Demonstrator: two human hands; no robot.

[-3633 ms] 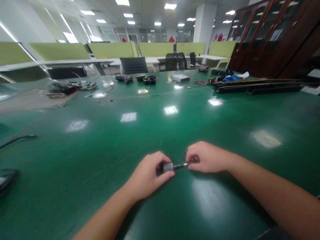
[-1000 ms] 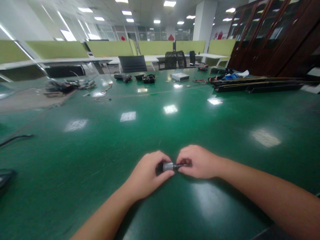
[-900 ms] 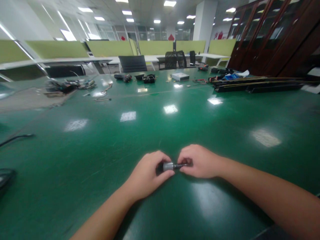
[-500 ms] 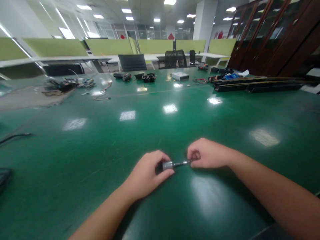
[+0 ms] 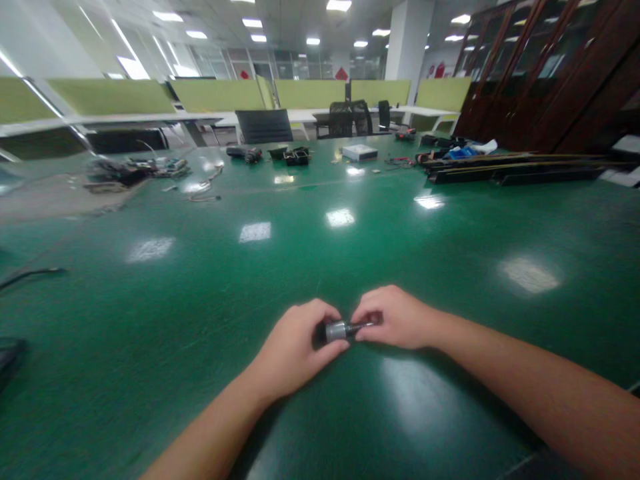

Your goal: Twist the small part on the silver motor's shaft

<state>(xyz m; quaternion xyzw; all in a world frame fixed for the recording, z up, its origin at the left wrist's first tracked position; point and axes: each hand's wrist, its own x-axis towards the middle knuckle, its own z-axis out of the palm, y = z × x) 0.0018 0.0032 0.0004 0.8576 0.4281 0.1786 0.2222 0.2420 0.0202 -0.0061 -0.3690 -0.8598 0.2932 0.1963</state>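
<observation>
Low in the middle of the view, a small screwdriver-like tool lies level just over or on the green table. It has a thick grey and black body and a thin dark shaft with a shiny end, pointing right. My left hand wraps its thumb and fingers around the thick body, hiding the rear part. My right hand pinches the thin shaft close to the body, fingers curled. Whether a separate small piece sits in the right fingers is hidden.
The glossy green table reflects ceiling lights. Far back are a power drill, black parts, a white box and long black rails. Left are loose electronics, a black cable and a dark object.
My right hand has slid left along the shaft, from its far end to near the thick body. The left hand keeps its hold in nearly the same spot.
</observation>
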